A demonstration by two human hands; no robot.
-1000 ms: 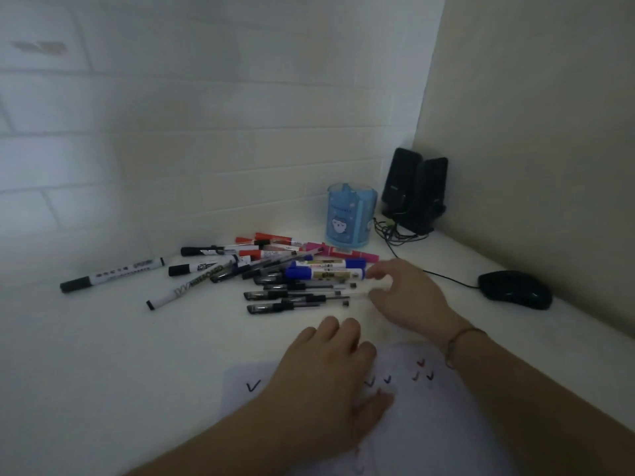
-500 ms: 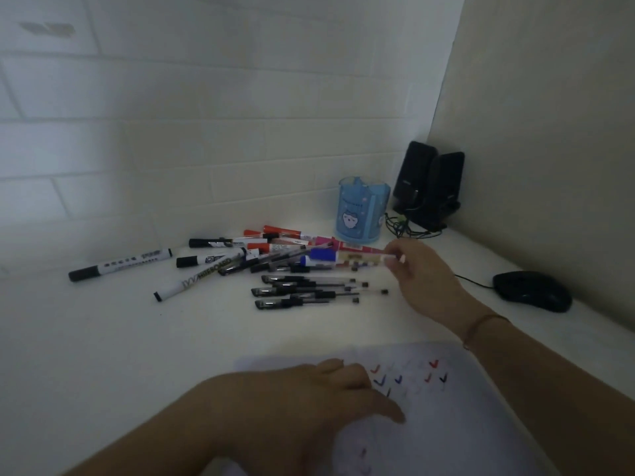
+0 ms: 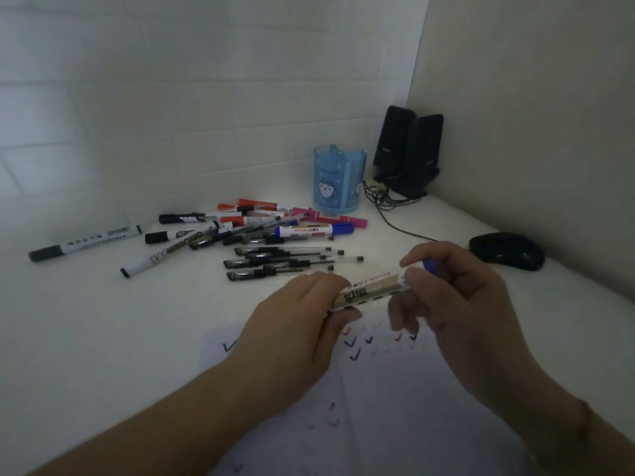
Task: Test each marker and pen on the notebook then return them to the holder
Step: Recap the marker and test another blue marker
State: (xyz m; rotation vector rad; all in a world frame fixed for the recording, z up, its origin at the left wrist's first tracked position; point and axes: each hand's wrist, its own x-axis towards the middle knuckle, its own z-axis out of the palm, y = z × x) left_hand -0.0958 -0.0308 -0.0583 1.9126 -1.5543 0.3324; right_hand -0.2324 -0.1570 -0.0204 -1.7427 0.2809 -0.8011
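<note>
Both hands are holding 1 marker [image 3: 372, 288] level above the notebook [image 3: 395, 389], near its far edge. The left hand [image 3: 295, 324] is pinching the barrel end, with its cap end hidden under the fingers; the right hand [image 3: 443, 304] is curling round the other end, where a blue tip or cap is peeking out past the thumb. The step in hand is probably uncapping. To do it well, the left hand should be gripping firmly while the right is pulling straight along the barrel, not bending it, and keeping the cap in the palm for recapping. The test tick belongs on a bare patch of the page, away from the existing ticks [image 3: 357, 348]. The remaining pens [image 3: 275, 242] are lying in a heap on the worktop [image 3: 103, 321], beside the blue holder [image 3: 338, 182], which is standing well beyond the notebook.
</note>
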